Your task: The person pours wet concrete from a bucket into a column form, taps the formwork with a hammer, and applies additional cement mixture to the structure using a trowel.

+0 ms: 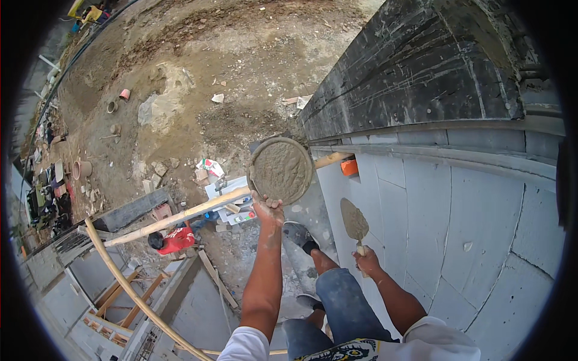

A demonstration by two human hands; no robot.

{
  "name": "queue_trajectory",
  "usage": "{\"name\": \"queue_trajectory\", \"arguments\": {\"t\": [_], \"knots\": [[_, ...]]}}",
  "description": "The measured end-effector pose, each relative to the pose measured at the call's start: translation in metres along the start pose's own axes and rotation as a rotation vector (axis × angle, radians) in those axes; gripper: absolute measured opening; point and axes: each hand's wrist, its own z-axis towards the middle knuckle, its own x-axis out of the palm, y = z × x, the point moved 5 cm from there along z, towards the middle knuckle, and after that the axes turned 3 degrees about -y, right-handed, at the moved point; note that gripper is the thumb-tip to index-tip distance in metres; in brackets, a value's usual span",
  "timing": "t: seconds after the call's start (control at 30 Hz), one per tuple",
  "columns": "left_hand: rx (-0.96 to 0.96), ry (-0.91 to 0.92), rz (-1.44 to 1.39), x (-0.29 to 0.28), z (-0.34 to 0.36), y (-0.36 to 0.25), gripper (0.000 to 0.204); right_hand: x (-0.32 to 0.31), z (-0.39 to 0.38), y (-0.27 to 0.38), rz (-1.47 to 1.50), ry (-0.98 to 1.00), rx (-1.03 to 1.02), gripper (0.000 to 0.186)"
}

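A round bucket (251,163) full of wet grey mortar (283,168) is ahead of me, close to the wall. My left hand (268,209) is closed on its near rim, arm stretched out, with mortar smears on the fingers. My right hand (367,262) grips the handle of a pointed trowel (354,219). Mortar coats much of the trowel's blade, which lies in front of the pale block wall (415,204) on my right, apart from the bucket. What supports the bucket from beneath is mostly hidden.
Wooden poles (180,218) run left of me at height. Far below, a person in a red shirt (179,240) is by rubble and boards. A dark panel (415,72) juts out at upper right. An orange object (349,167) sits at the wall's far end.
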Motion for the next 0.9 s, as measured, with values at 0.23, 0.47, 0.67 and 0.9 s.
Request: {"name": "queue_trajectory", "arguments": {"t": [0.23, 0.47, 0.67, 0.9], "knots": [[0.107, -0.066, 0.179, -0.041, 0.016, -0.007, 0.041, 0.056, 0.101, 0.027, -0.005, 0.006, -0.043, 0.027], [0.161, 0.028, 0.261, -0.079, 0.037, 0.016, 0.035, 0.069, 0.194, 0.018, -0.087, -0.005, 0.04, 0.046], [0.121, 0.008, 0.28, -0.102, 0.062, 0.015, 0.036, 0.06, 0.237, 0.085, -0.411, 0.027, -0.258, 0.059], [0.095, -0.026, 0.194, -0.116, 0.07, 0.009, 0.036, 0.089, 0.298, 0.102, -0.536, 0.23, -0.274, 0.06]]}}
